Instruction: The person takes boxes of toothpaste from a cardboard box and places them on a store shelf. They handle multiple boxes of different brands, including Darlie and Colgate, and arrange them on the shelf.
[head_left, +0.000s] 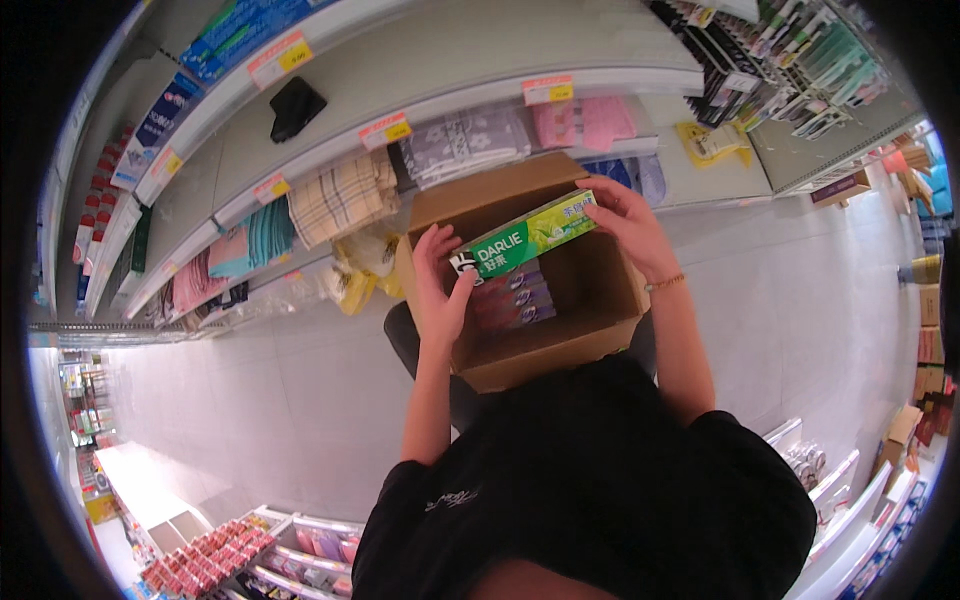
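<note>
Both my hands hold a green Darlie toothpaste box (534, 234) above an open cardboard carton (517, 360). My left hand (441, 289) grips its left end, thumb on the front face. At the right end, my right hand (626, 225) pinches it between thumb and fingers. The toothpaste box tilts, its right end farther up in the view. Several purple-and-red boxes (525, 296) lie in a row on the carton floor, partly hidden behind the green box. A dark surface, partly covered, shows under the carton.
Store shelving (480, 52) with price tags curves across the front. Folded plaid towels (345, 196), grey towels (465, 142) and pink towels (585, 124) lie on a lower shelf. A black object (296, 109) stands on the shelf above. Hanging packs (806, 67) fill the upper right.
</note>
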